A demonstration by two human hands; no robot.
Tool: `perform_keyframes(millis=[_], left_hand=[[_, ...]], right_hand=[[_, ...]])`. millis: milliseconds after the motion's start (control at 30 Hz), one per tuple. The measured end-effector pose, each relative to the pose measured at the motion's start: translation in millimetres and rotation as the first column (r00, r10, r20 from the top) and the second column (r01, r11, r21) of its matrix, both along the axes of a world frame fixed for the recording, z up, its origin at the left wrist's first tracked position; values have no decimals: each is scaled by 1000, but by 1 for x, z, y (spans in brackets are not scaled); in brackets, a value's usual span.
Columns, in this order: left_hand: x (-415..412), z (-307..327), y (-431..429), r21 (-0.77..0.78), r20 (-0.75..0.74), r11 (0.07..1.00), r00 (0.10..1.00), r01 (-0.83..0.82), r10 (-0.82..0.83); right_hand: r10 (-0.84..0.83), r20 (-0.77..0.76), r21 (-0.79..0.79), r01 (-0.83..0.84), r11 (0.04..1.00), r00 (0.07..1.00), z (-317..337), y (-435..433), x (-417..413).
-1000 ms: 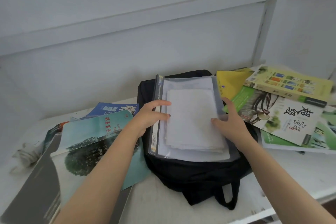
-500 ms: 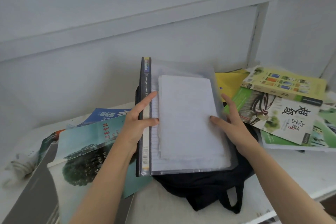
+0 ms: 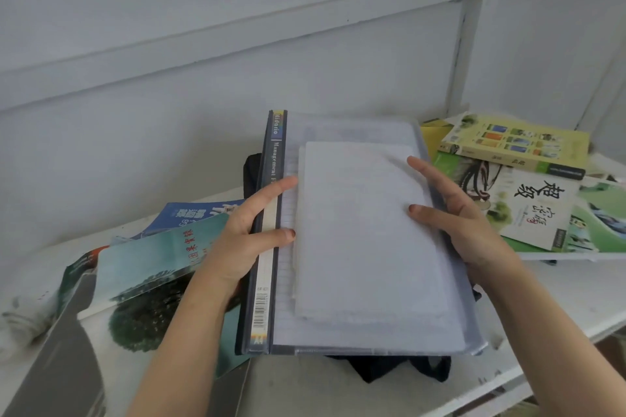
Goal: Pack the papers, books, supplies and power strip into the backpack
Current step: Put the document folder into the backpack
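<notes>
A: Nearest you, at the bottom centre of the frame, only a dark fold of the backpack (image 3: pixel 399 366) shows under the near edge of the folder (image 3: pixel 266 298). Its opening is hidden, so I cannot tell whether it is unzipped.

B: You hold the folder over the bag. Your left hand (image 3: pixel 244 240) is clamped on the spine side, with thumb and forefinger on top and the other fingers out of sight behind. Your right hand (image 3: pixel 467 230) grips the opposite edge, its thumb and forefinger pressing on the papers (image 3: pixel 366 230).

A: That stack is the worry. It lies loose on the plastic cover, pinned mostly by your right thumb. Tip the folder toward the bag and the sheets will likely slide off the low end or fan out.

B: You would also be feeding it in blind. The folder covers the bag, so a corner could catch on fabric instead of going inside.

A: At lower left, the teal book (image 3: pixel 152 281) runs under the folder's left edge, below your wrist, with the blue book (image 3: pixel 200 213) behind it. It may get dragged along.

B: Farther back on the right, the white-covered book (image 3: pixel 535 210) and the yellow book (image 3: pixel 515 142) sit just beside your right hand on the table (image 3: pixel 559 288). A swing of that arm could knock them.
</notes>
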State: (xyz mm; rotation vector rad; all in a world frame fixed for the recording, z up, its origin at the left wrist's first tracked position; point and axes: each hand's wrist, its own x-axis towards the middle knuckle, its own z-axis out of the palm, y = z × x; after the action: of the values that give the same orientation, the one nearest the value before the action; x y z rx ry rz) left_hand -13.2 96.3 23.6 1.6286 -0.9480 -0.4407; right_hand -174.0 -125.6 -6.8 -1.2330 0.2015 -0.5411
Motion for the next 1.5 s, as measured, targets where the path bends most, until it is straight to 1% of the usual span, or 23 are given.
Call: perform_keyframes(millis=[67,133,267,367,467,500,567,633,700,800,900,967,1067,1133,1233,1333,1500], left_hand=[[2,-4,-3,-1,-57,1000,998,1,-1],[3,-6,-9,4,-52,1000,998,-20,21],[-3,-14,-21,-54,-116,996,991,-78,71],[-12,-21,-32,-22,-49,988,987,-154,153],[-19,-21,-45,-18,25,986,986,-167,167],[-22,-20,-50,-11,47,986,985,-164,164],[-29,-19,-57,-10,46,988,987,-154,155],[-34,-19,-61,-23,19,987,987,-162,162],[-38,-20,-64,-50,-24,977,978,-206,205],[-46,-22,-66,-118,-169,947,946,-298,277],[-56,-26,-68,-149,-247,922,917,-356,314],[-59,-30,-69,-147,-247,926,920,-346,305],[-63,-32,-71,-93,-195,950,941,-298,276],[-62,-33,-74,-42,-170,959,948,-280,270],[-57,-34,-75,17,-179,971,955,-238,238],[-50,-32,-76,62,-177,981,965,-184,192],[-37,-27,-78,100,-166,993,983,-59,75]], right_hand=[[23,-14,-22,-24,999,1000,-1,-3,-7],[55,-30,-40,-56,998,998,-2,-7,-13],[127,-81,-70,-133,989,989,-2,-19,-21],[126,-130,-129,-143,981,983,-1,-30,-26],[81,-189,-206,-120,971,979,-3,-39,-28],[62,-210,-205,-106,973,976,-5,-42,-28],[36,-223,-170,-75,983,974,-9,-45,-31],[27,-204,-129,-54,990,979,-12,-47,-34],[13,-181,-119,-35,992,983,-13,-48,-38],[-7,-150,-142,-15,990,989,-18,-48,-45],[78,-178,-41,-86,995,981,-25,-49,-55],[150,-224,4,-153,988,963,-30,-51,-60],[164,-251,69,-152,986,954,-36,-53,-65],[134,-259,91,-114,989,957,-37,-54,-68],[87,-282,98,-62,993,956,-38,-52,-71],[29,-266,129,5,992,964,-39,-44,-74],[-73,-240,160,113,981,968,-36,-26,-81]])
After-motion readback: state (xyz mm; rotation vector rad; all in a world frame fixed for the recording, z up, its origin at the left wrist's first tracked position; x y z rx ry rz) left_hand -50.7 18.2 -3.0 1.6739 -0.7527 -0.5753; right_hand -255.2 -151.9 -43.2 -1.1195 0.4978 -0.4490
